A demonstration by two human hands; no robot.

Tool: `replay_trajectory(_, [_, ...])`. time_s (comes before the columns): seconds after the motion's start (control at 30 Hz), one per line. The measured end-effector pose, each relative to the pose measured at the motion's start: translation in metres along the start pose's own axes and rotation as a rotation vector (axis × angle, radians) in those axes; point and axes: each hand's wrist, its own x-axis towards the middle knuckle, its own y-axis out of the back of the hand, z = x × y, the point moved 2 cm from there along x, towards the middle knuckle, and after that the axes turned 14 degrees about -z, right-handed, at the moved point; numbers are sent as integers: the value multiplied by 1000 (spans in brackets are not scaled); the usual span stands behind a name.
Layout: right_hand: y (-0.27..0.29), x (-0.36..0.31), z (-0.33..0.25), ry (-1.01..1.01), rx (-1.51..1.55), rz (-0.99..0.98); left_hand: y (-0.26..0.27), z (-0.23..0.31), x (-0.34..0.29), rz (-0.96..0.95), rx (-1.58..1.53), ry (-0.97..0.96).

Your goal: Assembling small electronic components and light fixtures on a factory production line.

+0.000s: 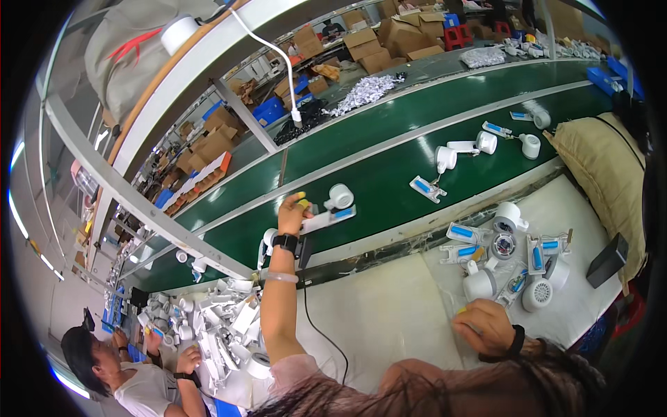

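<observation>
— What's closest to the lens?

— My right hand (pixel 486 325), low in the head view, resting on the pale worktable (pixel 389 313) just beside a clutter of white round parts (pixel 511 254) with blue-labelled pieces. The fingers curl downward; whether they pinch anything, I cannot tell (the knuckles hide the tips).

— And the other?

— My left hand (pixel 293 214) is stretched out over the green conveyor belt (pixel 389 187), fingers closed around one end of a white handle piece with a blue label (pixel 328 219). That piece lies on the belt's near lane, touching a white round unit (pixel 340 197) just behind it.

— Anything further along?

— More white units (pixel 462 149) sit well apart up the belt. To my left, another person (pixel 132 375) works beside a heap of white parts (pixel 222 333).
</observation>
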Motion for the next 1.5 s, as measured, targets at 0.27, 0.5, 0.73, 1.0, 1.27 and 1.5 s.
replay_trajectory(0.27, [3, -3, -19, 63, 5, 106, -128, 82, -169, -716, 110, 11])
replay_trajectory(0.5, [10, 8, -45, 46, -130, 10, -240, 84, -263, -910, 323, -287])
replay_trajectory(0.73, [-5, -12, -1, -152, 165, -77, -261, 103, -265, -786, 656, -377])
replay_trajectory(1.0, [-2, -13, 7, -245, 652, -38, -263, 22, -237, -803, -290, -13])
replay_trajectory(1.27, [1, -14, 5, -279, 959, -82, -264, 31, -241, -1082, -63, -106])
replay_trajectory(1.5, [21, -5, -6, -157, 644, -237, -239, 74, -244, -1032, 36, -17])
